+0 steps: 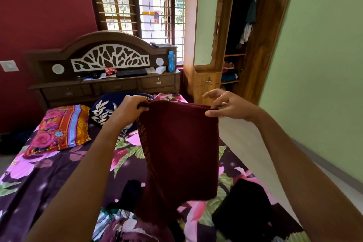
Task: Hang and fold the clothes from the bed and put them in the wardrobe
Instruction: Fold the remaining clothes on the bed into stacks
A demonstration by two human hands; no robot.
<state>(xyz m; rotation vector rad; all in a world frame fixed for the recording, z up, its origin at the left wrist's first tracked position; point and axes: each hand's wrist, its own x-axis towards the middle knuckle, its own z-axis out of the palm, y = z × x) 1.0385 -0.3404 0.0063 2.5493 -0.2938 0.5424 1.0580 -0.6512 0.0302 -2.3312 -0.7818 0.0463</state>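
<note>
A dark maroon garment (179, 149) hangs in front of me above the bed (49, 179), held up by its top edge. My left hand (128, 109) grips its upper left corner. My right hand (228, 105) pinches the upper right corner between thumb and fingers, the other fingers spread. Below it on the floral bedsheet lie a black folded cloth (243, 208), a dark crumpled piece (129, 194) and a patterned garment (121, 226). The wooden wardrobe (255, 45) stands open at the back right, with clothes hanging on its rail and folded ones on shelves.
Two pillows (62, 125) lie at the head of the bed. The headboard shelf carries a blue bottle (171, 61), a white box and small items. A barred window is behind. A strip of floor runs between the bed and the green wall (324, 65).
</note>
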